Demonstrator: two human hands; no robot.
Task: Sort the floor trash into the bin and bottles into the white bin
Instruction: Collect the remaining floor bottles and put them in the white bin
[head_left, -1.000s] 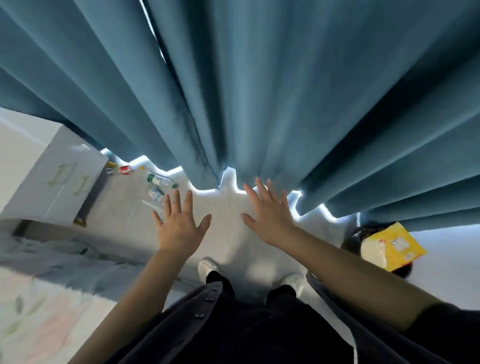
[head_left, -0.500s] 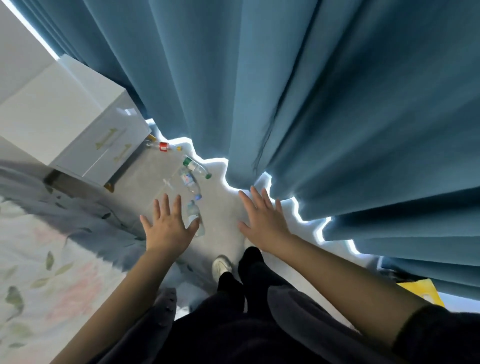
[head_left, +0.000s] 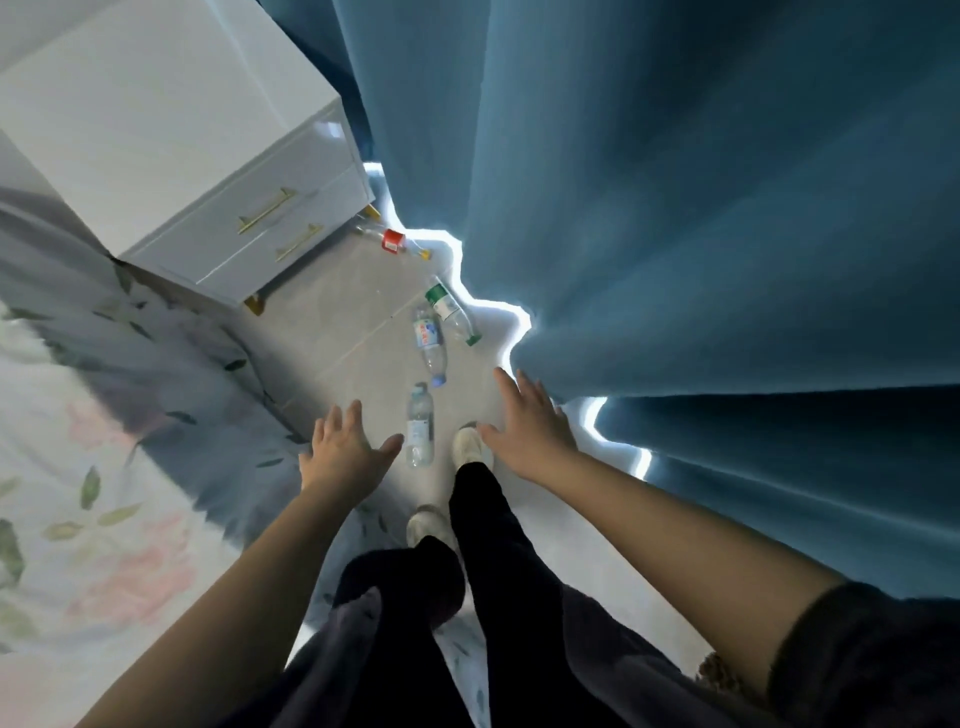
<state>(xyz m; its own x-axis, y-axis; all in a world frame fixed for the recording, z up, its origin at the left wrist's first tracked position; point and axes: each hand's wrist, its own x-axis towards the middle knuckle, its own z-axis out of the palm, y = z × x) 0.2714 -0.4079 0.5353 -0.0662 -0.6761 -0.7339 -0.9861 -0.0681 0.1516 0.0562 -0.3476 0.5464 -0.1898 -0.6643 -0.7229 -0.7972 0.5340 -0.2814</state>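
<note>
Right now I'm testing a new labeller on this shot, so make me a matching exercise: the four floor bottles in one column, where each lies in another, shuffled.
Things
1. red-label bottle
2. green-cap bottle
3. blue-cap bottle
4. white-label bottle

Places
a. between the left hand and right hand
b. farthest off, by the white cabinet
c. left one of the middle pair
d. right one of the middle pair, beside the curtain

Pairs: 1-b, 2-d, 3-c, 4-a
</note>
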